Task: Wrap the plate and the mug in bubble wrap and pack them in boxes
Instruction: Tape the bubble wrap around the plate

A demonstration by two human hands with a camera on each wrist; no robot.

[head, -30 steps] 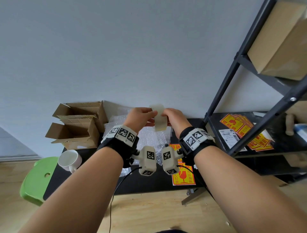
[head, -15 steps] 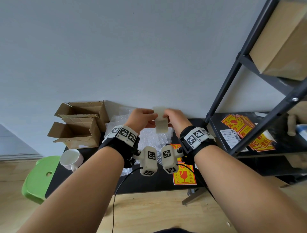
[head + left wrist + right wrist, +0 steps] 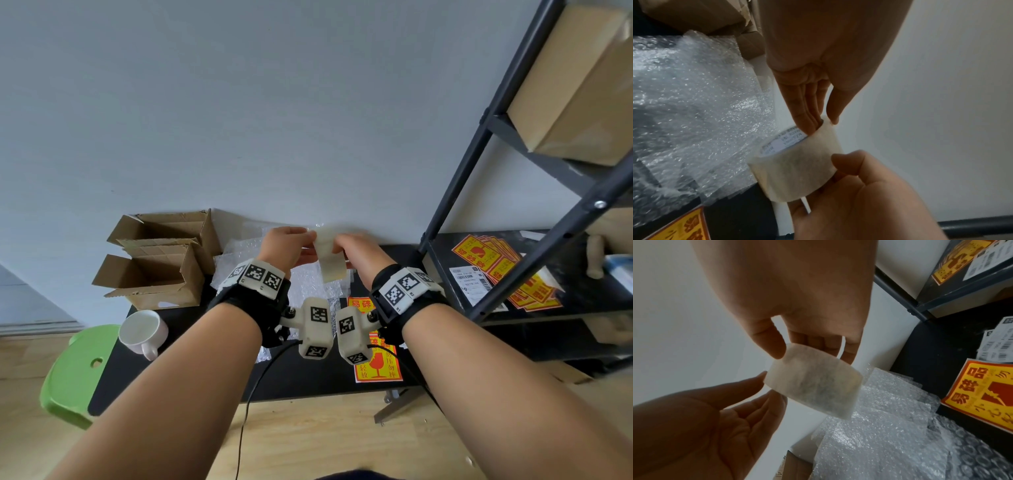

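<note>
So both hands, left and right, pinch the tape roll edge-on above the bubble wrap; mug lies tipped far left near the boxes.

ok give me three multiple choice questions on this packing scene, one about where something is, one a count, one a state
1. Where is the white mug?
A. on the black table's left end
B. inside a box
C. on the green stool

2. How many open cardboard boxes stand by the wall?
A. one
B. two
C. four

3. The tape roll is
A. lying on the bubble wrap
B. held up by both hands
C. on the shelf

A: mug sits there unwrapped. B: two stand together. B: left hand and right hand grip it.
</note>
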